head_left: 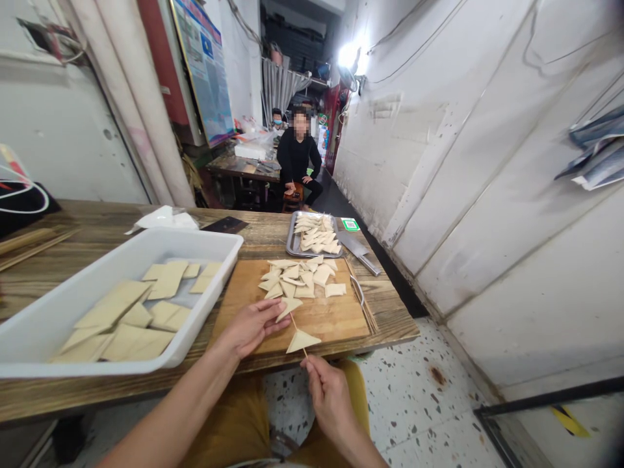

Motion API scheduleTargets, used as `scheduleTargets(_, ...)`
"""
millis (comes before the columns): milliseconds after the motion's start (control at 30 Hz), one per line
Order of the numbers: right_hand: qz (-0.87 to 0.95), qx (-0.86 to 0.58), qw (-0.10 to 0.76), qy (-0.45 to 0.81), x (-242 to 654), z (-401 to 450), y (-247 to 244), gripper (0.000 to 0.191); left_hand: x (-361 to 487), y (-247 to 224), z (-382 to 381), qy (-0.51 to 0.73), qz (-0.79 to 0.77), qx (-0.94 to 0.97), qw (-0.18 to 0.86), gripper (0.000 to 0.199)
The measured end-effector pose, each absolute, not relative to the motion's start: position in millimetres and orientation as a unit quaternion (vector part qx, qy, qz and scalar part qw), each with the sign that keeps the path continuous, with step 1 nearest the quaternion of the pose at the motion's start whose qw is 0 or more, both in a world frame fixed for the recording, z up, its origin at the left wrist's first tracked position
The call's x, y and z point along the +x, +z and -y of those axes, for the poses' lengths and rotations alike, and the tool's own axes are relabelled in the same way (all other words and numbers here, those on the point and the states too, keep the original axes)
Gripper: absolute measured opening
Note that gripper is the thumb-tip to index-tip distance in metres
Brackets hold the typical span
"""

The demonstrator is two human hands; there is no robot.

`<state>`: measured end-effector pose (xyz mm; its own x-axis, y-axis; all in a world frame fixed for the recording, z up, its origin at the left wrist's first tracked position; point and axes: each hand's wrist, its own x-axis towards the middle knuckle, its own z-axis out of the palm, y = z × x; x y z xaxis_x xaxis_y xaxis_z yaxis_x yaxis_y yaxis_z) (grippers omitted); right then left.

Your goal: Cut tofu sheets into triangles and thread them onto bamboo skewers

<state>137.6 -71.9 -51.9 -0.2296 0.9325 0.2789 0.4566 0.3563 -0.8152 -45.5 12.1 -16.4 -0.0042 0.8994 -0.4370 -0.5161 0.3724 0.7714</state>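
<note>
My right hand (331,398) pinches a thin bamboo skewer (294,325) near its lower end, with a pale bean curd triangle (302,340) threaded on it. My left hand (251,327) grips a second bean curd triangle (288,308) at the skewer's upper tip. Beneath my left hand lies a wooden cutting board (336,318), holding a loose pile of bean curd triangles (301,279). A white plastic tub (195,236) to the left holds larger bean curd squares and rectangles (166,279). A steel tray (291,244) holds more triangles.
A cleaver (358,252) and a bundle of skewers (363,305) lie right of the board on the wooden table (263,234). Its edge is near my lap. A seated person (297,156) is beyond it, with another person (277,119) behind.
</note>
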Motion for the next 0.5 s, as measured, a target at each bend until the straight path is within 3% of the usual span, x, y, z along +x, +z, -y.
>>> scheduleTargets(500,0.733,-0.463,0.398,0.3,138.6,72.6,-52.2,0.03,-27.8,-12.7,-2.9,0.544,-0.463,0.198,0.671,0.013)
